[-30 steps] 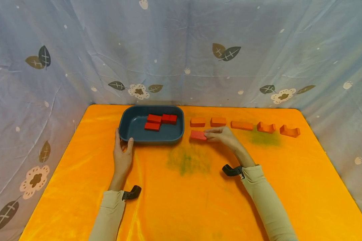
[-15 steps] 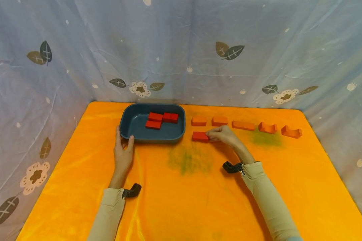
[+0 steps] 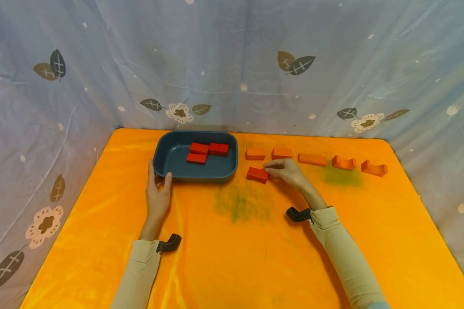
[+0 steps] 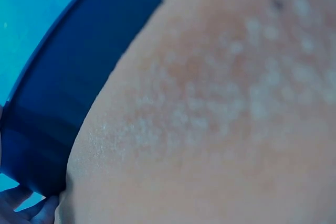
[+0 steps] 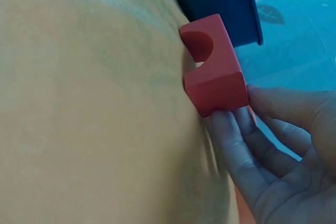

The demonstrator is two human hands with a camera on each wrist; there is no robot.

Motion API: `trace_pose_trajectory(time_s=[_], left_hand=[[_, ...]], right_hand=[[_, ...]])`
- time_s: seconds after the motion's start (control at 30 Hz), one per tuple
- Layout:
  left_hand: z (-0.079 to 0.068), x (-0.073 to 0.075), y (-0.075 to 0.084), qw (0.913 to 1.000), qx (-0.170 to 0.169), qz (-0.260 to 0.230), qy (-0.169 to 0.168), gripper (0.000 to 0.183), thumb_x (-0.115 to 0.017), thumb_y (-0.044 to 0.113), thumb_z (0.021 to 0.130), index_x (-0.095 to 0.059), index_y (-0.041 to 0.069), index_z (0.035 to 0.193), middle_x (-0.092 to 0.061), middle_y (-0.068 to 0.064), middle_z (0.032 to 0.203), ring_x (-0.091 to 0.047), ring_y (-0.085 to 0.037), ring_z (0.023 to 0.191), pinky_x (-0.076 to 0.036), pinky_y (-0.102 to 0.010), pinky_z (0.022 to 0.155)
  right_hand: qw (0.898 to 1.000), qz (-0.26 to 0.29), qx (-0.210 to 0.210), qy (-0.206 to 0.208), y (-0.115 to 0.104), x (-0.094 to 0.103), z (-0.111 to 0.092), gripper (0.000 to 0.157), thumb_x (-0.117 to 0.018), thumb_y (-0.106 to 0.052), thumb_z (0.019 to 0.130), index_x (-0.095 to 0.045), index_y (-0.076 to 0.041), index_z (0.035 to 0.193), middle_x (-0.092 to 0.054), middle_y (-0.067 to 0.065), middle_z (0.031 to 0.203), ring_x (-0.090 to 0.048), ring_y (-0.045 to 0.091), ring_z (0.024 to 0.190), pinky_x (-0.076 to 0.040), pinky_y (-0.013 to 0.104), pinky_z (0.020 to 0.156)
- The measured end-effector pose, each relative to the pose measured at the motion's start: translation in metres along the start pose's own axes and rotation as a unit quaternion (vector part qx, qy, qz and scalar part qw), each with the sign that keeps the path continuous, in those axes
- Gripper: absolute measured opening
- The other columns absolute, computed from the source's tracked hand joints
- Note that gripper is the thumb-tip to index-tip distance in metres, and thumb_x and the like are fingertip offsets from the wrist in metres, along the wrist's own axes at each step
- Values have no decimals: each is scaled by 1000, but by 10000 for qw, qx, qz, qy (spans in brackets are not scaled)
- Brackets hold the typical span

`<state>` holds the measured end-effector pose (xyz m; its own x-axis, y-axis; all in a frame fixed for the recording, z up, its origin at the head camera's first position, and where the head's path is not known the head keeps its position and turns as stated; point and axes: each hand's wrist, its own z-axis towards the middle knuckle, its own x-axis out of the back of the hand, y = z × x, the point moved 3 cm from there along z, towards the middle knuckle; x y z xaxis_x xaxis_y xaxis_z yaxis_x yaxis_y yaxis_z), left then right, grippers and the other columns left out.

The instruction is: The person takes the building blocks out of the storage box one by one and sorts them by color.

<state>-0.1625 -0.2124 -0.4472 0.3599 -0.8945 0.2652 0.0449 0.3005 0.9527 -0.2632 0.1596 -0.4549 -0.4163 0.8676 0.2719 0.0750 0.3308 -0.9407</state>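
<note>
My right hand [image 3: 287,170] pinches the right end of a red arch block [image 5: 223,66] between thumb and fingertips. The right wrist view shows the half-round cutout in this block's side, facing away from my palm. In the head view, the same block lies at a slight angle on the orange cloth, in front of the row of orange blocks. My left hand [image 3: 158,199] holds the blue-grey tub [image 3: 162,177] at its front left corner, thumb at the front rim and fingers along the left side. Several red blocks [image 3: 196,159] lie together inside the tub.
Right of the tub runs a row: two orange blocks [image 3: 255,154], a flat orange strip [image 3: 312,159], and two orange arch blocks [image 3: 374,168] with cutouts upward. A patterned curtain [image 3: 239,64] hangs behind and beside the table [image 3: 224,257].
The red arch block has come down from a raised, tilted pose and turned slightly, its right end swinging toward the front. The left hand stays on the tub.
</note>
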Motion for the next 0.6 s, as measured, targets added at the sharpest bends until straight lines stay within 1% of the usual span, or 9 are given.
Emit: trace_pose_trajectory(time_s=[0.1,0.13,0.27,0.43,0.53,0.6], left_hand=[[0,2,1,10000,19,-7,13,71,-53,18,102,-9,9,158,-22,-13,160,-41,-33,134,-36,-48,109],[-2,2,6,10000,25,-33,-6,71,-52,15,102,-9,8,158,-21,-16,160,-40,-35,134,-35,-49,110],[-4,3,10,10000,36,19,18,70,-52,15,102,-10,7,158,-21,-17,160,-41,-36,133,-35,-49,109],[-3,2,11,10000,-10,64,-41,70,-52,16,102,-9,7,158,-21,-19,159,-40,-37,134,-35,-49,109],[-4,2,11,9999,30,85,-62,71,-52,17,103,-9,8,158,-21,-19,159,-39,-38,135,-35,-49,110],[-4,2,11,9999,61,94,-62,71,-51,17,103,-8,8,158,-21,-19,160,-39,-38,135,-35,-49,110]], right_hand=[[9989,-392,241,28,-4,-2,1,30,-62,-5,96,-64,10,122,-66,26,116,-71,21,88,-58,34,80],[9980,-555,312,61,-6,-2,1,29,-62,-5,96,-65,9,121,-67,25,115,-70,23,89,-58,32,79],[9917,-1154,522,215,-15,-4,1,27,-63,-8,96,-67,5,120,-69,20,113,-66,29,97,-55,31,80],[9826,-1660,666,511,-26,-8,2,27,-64,-12,96,-69,0,119,-68,17,116,-62,31,108,-52,40,87],[9767,-1870,795,686,-34,-12,2,26,-65,-13,95,-70,-1,118,-68,15,117,-61,32,109,-52,45,90],[9751,-1868,909,776,-40,-17,3,25,-65,-11,95,-71,-1,116,-69,16,116,-62,32,108,-52,46,89]])
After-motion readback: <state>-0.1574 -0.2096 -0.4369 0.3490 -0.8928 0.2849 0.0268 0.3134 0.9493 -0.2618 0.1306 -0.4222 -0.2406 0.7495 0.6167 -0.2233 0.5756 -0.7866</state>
